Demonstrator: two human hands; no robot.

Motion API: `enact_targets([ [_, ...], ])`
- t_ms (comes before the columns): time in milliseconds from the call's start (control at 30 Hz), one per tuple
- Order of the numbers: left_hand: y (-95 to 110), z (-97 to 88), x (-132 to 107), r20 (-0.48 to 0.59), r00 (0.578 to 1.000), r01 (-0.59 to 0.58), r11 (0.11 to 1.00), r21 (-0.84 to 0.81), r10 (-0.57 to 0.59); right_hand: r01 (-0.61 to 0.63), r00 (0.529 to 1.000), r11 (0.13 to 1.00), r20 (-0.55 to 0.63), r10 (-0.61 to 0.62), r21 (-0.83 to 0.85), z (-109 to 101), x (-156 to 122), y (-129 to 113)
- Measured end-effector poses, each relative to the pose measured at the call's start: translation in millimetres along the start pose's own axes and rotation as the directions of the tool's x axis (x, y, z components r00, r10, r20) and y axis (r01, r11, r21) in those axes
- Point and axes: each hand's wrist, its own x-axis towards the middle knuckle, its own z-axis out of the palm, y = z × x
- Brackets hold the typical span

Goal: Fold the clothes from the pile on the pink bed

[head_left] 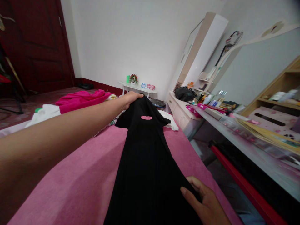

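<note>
A long black dress [145, 162] with short sleeves lies lengthwise over the pink bed cover [93, 175]. Pink shows through a small cutout near its neckline. My left hand [132, 99] reaches far forward, its fingers closed on the dress at the neck and shoulder end, which is lifted a little. At the lower right, my right hand [203, 200] is on the side edge of the skirt. Its thumb lies over the black cloth and the other fingers curl at the edge, partly hidden.
Bright pink clothing [82, 99] and white clothing [47, 114] lie heaped at the far left of the bed. A white garment [172, 120] sits beyond the right sleeve. Along the right stands a cluttered dressing table [225, 125] with a mirror. A small white shelf table [138, 87] stands by the wall.
</note>
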Motion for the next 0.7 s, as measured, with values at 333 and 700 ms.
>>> enact_targets([
  [333, -7, -48.2, 11, -0.104, 0.982, -0.118, 0.945, 0.305, 0.156, 0.06, 0.99, 0.98, 0.139, -0.034, -0.19, 32, 9, -5],
  [700, -55, -128.9, -52, 0.188, 0.918, -0.277, 0.225, 0.934, 0.349, 0.111, 0.954, 0.989, 0.289, -0.079, -0.095, 33, 58, 7],
])
